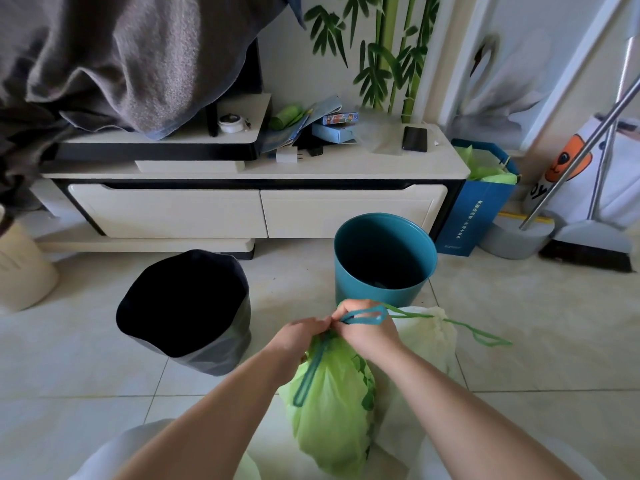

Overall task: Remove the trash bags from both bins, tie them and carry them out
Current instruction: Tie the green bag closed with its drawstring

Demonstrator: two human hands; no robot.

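Head view, looking down at a tiled floor [519, 323].

- Green trash bag [329, 410]: out of its bin, standing on the floor between the forearms, mouth gathered to a narrow neck at the top. It sits just in front of the teal bin [384, 258].
- Teal drawstring [367, 317]: one loop lies across the back of the right hand, and a second loop hangs down the front of the green bag.
- Left hand [301, 336]: fingers curled, pinching the gathered neck of the green bag. Grip point touches the right hand's fingertips.
- Right hand [367, 336]: fingers curled, pinching the drawstring at the same neck.
- Pale trash bag [426, 336]: on the floor just behind and to the right of the green one, touching it. Top bunched; its thin green cord [485, 336] trails out to the right over the tiles.
- Teal bin: upright, no liner visible; the inside is in shadow.
- Dark grey bin [187, 306]: upright, left of the teal bin and well apart from it. Interior is black; I cannot tell whether a liner is inside.
- Low white cabinet [263, 209]: behind both bins, two drawers. A black phone [414, 139] lies on its right end.
- Blue paper bag [474, 209]: against the cabinet's right end, green plastic showing at its top.
- Broom [588, 251]: further right, head on the floor.
- Grey cloth [121, 57]: draped at upper left.
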